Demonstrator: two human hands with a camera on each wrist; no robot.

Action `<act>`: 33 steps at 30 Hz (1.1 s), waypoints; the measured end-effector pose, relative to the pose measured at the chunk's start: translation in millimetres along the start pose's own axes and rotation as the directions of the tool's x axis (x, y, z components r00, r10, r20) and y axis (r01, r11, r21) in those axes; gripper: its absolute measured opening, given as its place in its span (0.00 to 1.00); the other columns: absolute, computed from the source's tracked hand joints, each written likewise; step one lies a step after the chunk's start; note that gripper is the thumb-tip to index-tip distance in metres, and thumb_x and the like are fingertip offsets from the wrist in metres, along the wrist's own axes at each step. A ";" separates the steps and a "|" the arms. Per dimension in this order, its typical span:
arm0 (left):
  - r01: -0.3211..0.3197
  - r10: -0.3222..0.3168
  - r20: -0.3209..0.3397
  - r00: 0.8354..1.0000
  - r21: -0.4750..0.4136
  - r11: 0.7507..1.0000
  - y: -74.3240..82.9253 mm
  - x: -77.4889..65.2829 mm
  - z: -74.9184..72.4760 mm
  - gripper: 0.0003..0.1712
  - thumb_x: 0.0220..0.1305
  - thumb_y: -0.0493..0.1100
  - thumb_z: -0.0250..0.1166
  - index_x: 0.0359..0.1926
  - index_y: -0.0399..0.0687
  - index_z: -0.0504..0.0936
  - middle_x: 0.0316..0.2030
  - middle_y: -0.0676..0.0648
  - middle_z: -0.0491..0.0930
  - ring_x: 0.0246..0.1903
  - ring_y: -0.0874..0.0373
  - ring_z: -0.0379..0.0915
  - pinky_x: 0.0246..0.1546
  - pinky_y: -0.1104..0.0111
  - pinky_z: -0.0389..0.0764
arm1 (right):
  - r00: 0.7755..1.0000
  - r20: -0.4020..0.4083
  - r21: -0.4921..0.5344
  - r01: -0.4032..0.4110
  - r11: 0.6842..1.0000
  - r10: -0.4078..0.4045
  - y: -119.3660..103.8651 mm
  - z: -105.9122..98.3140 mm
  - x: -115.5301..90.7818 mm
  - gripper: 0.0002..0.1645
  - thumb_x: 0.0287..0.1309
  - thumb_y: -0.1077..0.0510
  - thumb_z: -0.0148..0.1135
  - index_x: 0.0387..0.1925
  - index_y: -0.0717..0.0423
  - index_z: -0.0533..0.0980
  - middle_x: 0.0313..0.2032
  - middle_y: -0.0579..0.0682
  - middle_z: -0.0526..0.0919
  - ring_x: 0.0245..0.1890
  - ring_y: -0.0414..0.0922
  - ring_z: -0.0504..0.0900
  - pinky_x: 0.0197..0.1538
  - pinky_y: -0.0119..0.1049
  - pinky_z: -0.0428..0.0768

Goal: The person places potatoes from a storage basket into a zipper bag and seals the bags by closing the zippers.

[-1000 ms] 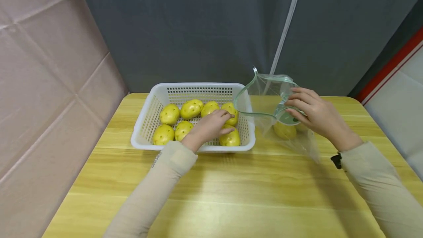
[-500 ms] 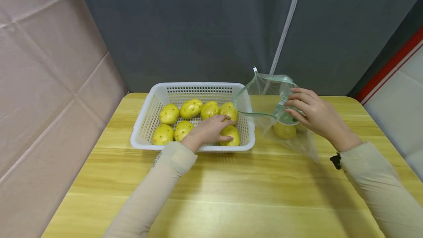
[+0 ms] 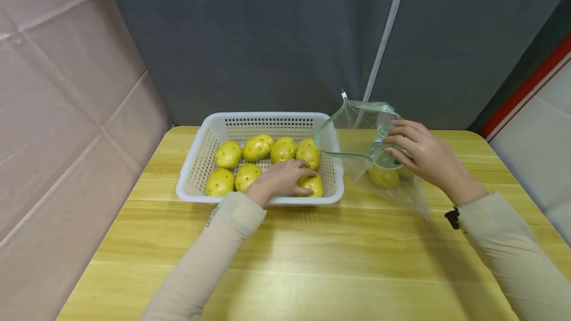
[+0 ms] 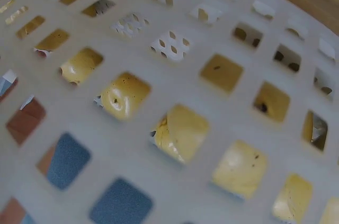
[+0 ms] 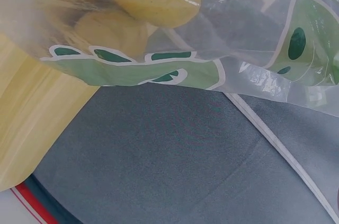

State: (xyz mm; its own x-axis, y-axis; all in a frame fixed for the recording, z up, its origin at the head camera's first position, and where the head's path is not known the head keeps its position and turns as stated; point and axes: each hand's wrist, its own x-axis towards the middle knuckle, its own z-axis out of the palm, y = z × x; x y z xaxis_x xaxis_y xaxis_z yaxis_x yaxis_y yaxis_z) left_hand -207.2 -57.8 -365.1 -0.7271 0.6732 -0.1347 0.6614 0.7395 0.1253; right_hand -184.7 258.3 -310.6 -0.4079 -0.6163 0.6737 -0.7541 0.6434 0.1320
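Fingers (image 3: 305, 172) of the left hand (image 3: 281, 177) curl round a potato (image 3: 315, 186), with the thumb on its near side.

The potato lies at about three o'clock from this palm, in the four o'clock corner of the basket (image 3: 263, 114); its long axis is partly covered, so I cannot tell it. The left hand is the nearer one. Between one and two o'clock from the potato is the mouth of the bag (image 3: 387, 161), whose rim the right hand (image 3: 419, 151) pinches.

7 yellow potatoes (image 3: 314, 185) vis. in wht. basket (image 3: 294, 201); clear grn.-rimmed bag (image 3: 358, 166) to its R, mouth open, w/ more inside.
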 end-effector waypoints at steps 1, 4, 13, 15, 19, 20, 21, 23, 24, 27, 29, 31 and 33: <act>0.005 -0.004 0.004 1.000 -0.009 1.000 0.1 -0.1 0.1 0.33 0.61 0.64 0.60 0.64 0.58 0.73 0.65 0.47 0.70 0.64 0.52 0.67 0.63 0.59 0.72 | 1.000 0.000 0.002 0.001 1.000 -0.001 0.0 0.1 -0.1 0.34 0.70 0.41 0.39 0.36 0.63 0.82 0.40 0.61 0.82 0.51 0.58 0.77 0.46 0.49 0.79; 0.027 -0.026 0.017 1.000 -0.045 0.999 0.1 -0.7 0.4 0.34 0.59 0.64 0.62 0.64 0.59 0.73 0.65 0.48 0.69 0.63 0.52 0.68 0.62 0.58 0.73 | 1.000 -0.002 0.005 0.004 1.000 -0.004 0.3 0.6 -0.2 0.34 0.71 0.41 0.39 0.36 0.64 0.82 0.40 0.61 0.82 0.51 0.58 0.77 0.47 0.49 0.79; 0.051 -0.049 0.020 0.999 -0.107 0.993 2.2 -0.8 1.6 0.35 0.56 0.61 0.66 0.64 0.59 0.72 0.64 0.48 0.70 0.60 0.52 0.72 0.58 0.58 0.76 | 1.000 -0.017 0.007 0.010 1.000 -0.009 0.8 1.0 -2.2 0.33 0.70 0.42 0.41 0.35 0.64 0.82 0.40 0.60 0.82 0.51 0.58 0.77 0.46 0.47 0.79; 0.053 -0.051 0.017 0.999 -0.108 0.993 3.2 -0.4 1.8 0.35 0.57 0.61 0.66 0.64 0.59 0.72 0.64 0.48 0.70 0.59 0.53 0.72 0.57 0.58 0.77 | 1.000 -0.015 0.011 0.005 1.000 -0.005 0.5 0.7 -2.7 0.33 0.71 0.42 0.41 0.35 0.64 0.81 0.39 0.60 0.82 0.51 0.58 0.77 0.46 0.47 0.78; 0.063 -0.061 0.020 0.998 -0.117 0.991 4.2 -0.3 2.4 0.35 0.56 0.59 0.68 0.64 0.58 0.72 0.64 0.48 0.69 0.58 0.53 0.73 0.57 0.59 0.77 | 1.000 -0.003 0.004 -0.007 1.000 0.007 -0.6 0.0 -2.8 0.34 0.71 0.41 0.39 0.36 0.64 0.82 0.40 0.60 0.82 0.52 0.58 0.77 0.45 0.48 0.79; 0.065 -0.063 0.021 0.998 -0.119 0.991 4.2 -0.4 2.7 0.36 0.55 0.59 0.68 0.65 0.58 0.72 0.64 0.48 0.69 0.58 0.52 0.73 0.56 0.59 0.77 | 1.000 0.000 -0.001 -0.009 1.000 0.009 -0.9 -0.2 -2.7 0.34 0.71 0.41 0.39 0.36 0.64 0.82 0.40 0.60 0.82 0.52 0.58 0.77 0.44 0.48 0.80; 0.068 -0.066 0.021 0.998 -0.125 0.990 4.2 -0.4 2.9 0.36 0.55 0.58 0.68 0.65 0.58 0.72 0.64 0.47 0.69 0.58 0.52 0.73 0.57 0.59 0.77 | 1.000 0.003 -0.003 -0.011 1.000 0.011 -1.2 -0.4 -2.5 0.35 0.70 0.40 0.39 0.36 0.63 0.82 0.40 0.60 0.82 0.52 0.57 0.77 0.44 0.48 0.80; 0.071 -0.070 0.017 0.997 -0.139 0.988 4.0 -0.6 3.5 0.37 0.54 0.57 0.69 0.65 0.57 0.72 0.64 0.47 0.69 0.57 0.52 0.74 0.57 0.59 0.77 | 1.000 0.007 -0.007 -0.015 1.000 0.015 -1.6 -0.7 -2.2 0.35 0.70 0.40 0.39 0.36 0.63 0.82 0.41 0.60 0.82 0.52 0.57 0.77 0.43 0.49 0.80; 0.074 -0.071 0.019 0.997 -0.147 0.986 3.7 -0.5 3.7 0.37 0.54 0.57 0.69 0.65 0.56 0.71 0.64 0.46 0.69 0.57 0.52 0.74 0.57 0.59 0.77 | 1.000 0.008 -0.006 -0.014 1.000 0.014 -1.6 -0.7 -1.9 0.35 0.70 0.40 0.39 0.36 0.64 0.82 0.41 0.60 0.82 0.52 0.57 0.77 0.43 0.49 0.80; 0.082 -0.079 0.026 0.997 -0.183 0.980 2.7 0.0 4.4 0.39 0.54 0.55 0.70 0.66 0.54 0.70 0.64 0.46 0.68 0.57 0.51 0.73 0.59 0.60 0.76 | 1.000 0.010 -0.001 -0.012 1.000 0.012 -1.5 -0.6 -1.3 0.35 0.70 0.40 0.39 0.37 0.64 0.82 0.41 0.60 0.82 0.52 0.57 0.76 0.44 0.49 0.80; 0.086 -0.080 0.035 0.996 -0.205 0.975 1.9 0.7 5.0 0.39 0.54 0.55 0.70 0.67 0.53 0.69 0.64 0.45 0.67 0.58 0.51 0.72 0.60 0.60 0.74 | 1.000 0.012 0.001 -0.013 1.000 0.013 -1.4 -0.5 -1.2 0.35 0.70 0.40 0.39 0.37 0.63 0.82 0.41 0.60 0.82 0.52 0.58 0.76 0.45 0.49 0.80; 0.088 -0.081 0.043 0.996 -0.228 0.970 1.2 1.4 5.5 0.40 0.55 0.54 0.70 0.67 0.52 0.68 0.65 0.44 0.67 0.60 0.51 0.71 0.62 0.60 0.73 | 1.000 0.012 0.003 -0.014 1.000 0.014 -1.3 -0.2 -1.3 0.35 0.70 0.40 0.38 0.37 0.63 0.82 0.41 0.60 0.82 0.52 0.58 0.76 0.45 0.49 0.79; 0.087 -0.077 0.051 0.996 -0.242 0.966 0.7 2.1 6.1 0.40 0.55 0.54 0.69 0.67 0.52 0.68 0.66 0.44 0.66 0.62 0.50 0.69 0.64 0.60 0.71 | 1.000 0.008 0.002 -0.013 1.000 0.013 -1.2 0.2 -1.7 0.35 0.70 0.40 0.39 0.37 0.63 0.82 0.41 0.60 0.82 0.52 0.57 0.77 0.45 0.49 0.80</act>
State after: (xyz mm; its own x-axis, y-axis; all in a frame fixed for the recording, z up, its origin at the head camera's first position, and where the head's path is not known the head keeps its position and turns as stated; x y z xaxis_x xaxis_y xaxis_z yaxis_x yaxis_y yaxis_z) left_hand -207.1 -55.9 -371.3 -0.7656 0.6135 -0.1939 0.5314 0.7728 0.3471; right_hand -183.2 258.5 -312.1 -0.4217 -0.6114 0.6696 -0.7495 0.6506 0.1220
